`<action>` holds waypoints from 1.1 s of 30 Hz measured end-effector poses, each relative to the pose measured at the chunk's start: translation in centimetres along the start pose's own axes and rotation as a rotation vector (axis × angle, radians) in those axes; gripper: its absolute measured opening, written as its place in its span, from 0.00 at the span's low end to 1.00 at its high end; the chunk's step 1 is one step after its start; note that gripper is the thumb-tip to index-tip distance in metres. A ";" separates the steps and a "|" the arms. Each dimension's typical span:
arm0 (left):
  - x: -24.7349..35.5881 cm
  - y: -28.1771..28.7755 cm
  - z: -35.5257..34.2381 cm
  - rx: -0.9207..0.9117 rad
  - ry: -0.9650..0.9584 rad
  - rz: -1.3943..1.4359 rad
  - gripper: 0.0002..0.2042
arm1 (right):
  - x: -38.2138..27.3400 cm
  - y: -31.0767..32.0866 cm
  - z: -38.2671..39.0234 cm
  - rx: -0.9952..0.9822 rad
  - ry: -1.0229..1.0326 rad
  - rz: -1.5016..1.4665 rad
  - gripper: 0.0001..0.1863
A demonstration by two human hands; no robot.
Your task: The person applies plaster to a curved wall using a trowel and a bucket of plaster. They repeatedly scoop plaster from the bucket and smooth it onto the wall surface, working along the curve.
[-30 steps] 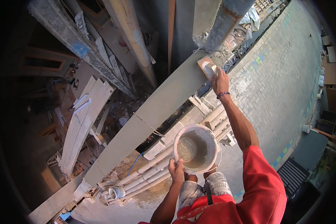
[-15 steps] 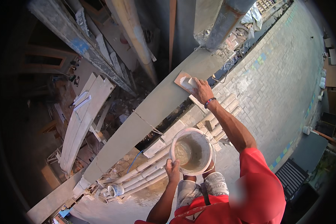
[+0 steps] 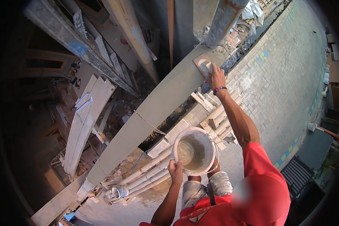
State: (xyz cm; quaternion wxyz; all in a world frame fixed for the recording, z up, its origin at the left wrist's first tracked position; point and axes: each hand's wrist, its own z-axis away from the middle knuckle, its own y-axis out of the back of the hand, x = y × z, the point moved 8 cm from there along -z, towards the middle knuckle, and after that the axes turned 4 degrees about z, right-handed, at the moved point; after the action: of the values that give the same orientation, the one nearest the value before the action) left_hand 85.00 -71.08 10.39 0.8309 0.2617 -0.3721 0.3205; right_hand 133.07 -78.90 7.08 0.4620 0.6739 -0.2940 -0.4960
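Observation:
My right hand (image 3: pixel 217 79) is closed around the handle of a plastering float (image 3: pixel 199 61). The flat board of the float rests on the smooth grey top of a long low wall (image 3: pixel 150 103), close to the wall's far end. With my left hand (image 3: pixel 176 171) I grip the near left rim of a pale, cement-stained bucket (image 3: pixel 214 152), held tilted in front of my legs. Some murky, greyish-brown liquid (image 3: pixel 190 153) lies inside it; how deep it is I cannot tell. A thin wire handle hangs along the bucket's right side.
Wooden poles (image 3: pixel 150 174) lie along the wall's near side, with a small paint-splashed tub (image 3: pixel 120 192) by their ends. Left of the wall lean planks (image 3: pixel 87 124) and a stained beam (image 3: pixel 79 47). A round post (image 3: pixel 226 22) rises at the wall's far end. Brick paving (image 3: pixel 278 90) stretches right.
My right hand has slid the float farther along the wall top, away and to the right. My left hand still grips the bucket, which has hardly moved.

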 end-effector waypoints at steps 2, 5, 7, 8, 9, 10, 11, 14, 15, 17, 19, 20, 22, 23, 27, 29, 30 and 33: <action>0.2 -0.2 0.1 0.007 0.040 -0.028 0.15 | -4.1 -1.8 3.3 -0.169 0.194 -0.076 0.28; 1.0 0.0 0.1 0.014 0.031 0.015 0.15 | -6.4 -1.4 6.4 -0.187 0.294 -0.173 0.28; 2.2 0.2 0.5 0.021 -0.016 -0.032 0.15 | -4.0 0.7 4.8 0.000 0.157 -0.225 0.27; 2.6 0.4 0.7 0.022 -0.036 -0.055 0.15 | -2.4 1.0 3.4 0.054 0.081 -0.209 0.26; 2.0 0.5 0.6 0.011 -0.025 -0.058 0.14 | -0.6 1.5 2.1 0.136 0.026 -0.154 0.25; 1.0 0.9 0.5 0.005 -0.014 -0.058 0.13 | 0.9 1.5 0.8 0.142 -0.047 -0.118 0.26; 0.6 0.9 0.5 -0.004 -0.002 -0.059 0.11 | 2.0 1.4 -0.5 0.142 -0.088 -0.069 0.25; 0.6 1.2 0.5 0.029 -0.016 -0.073 0.11 | 2.3 0.8 -1.9 0.127 -0.147 0.006 0.25; 0.7 1.2 0.5 0.043 -0.017 -0.061 0.12 | 1.8 0.4 -1.5 0.119 -0.129 -0.009 0.25; 1.0 1.3 0.6 0.064 -0.022 -0.038 0.14 | -0.6 -0.5 -0.5 0.050 -0.029 -0.015 0.26; -0.6 1.6 0.2 0.040 0.032 -0.026 0.14 | -4.3 -2.2 1.6 -0.079 0.197 -0.020 0.27; -1.1 1.7 -0.1 0.032 0.055 -0.017 0.14 | -6.4 -3.2 3.3 -0.182 0.305 -0.073 0.28; -0.5 1.7 -0.1 0.039 0.067 -0.008 0.13 | -9.2 -2.7 5.5 -0.242 0.457 -0.139 0.28; -0.2 1.8 -0.1 0.039 0.074 -0.007 0.13 | -9.6 -2.2 5.7 -0.209 0.505 -0.169 0.28; -1.5 2.8 0.0 0.051 0.023 -0.049 0.12 | -3.8 1.2 0.5 -0.006 0.195 -0.114 0.26; -1.8 2.8 -0.2 0.043 0.012 -0.080 0.10 | -1.7 1.4 -1.8 0.015 0.167 -0.070 0.27; -1.9 2.6 -0.2 0.046 0.011 -0.064 0.10 | -1.1 1.3 -2.7 0.014 0.153 -0.043 0.27; -2.1 2.5 -0.1 0.058 0.032 -0.015 0.11 | -0.7 1.0 -4.4 -0.018 0.110 -0.005 0.28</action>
State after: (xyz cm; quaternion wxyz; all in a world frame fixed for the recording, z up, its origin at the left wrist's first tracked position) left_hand 82.11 -70.07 9.18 0.8310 0.2834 -0.3475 0.3291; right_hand 137.06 -77.25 8.64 0.4823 0.6968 -0.2618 -0.4619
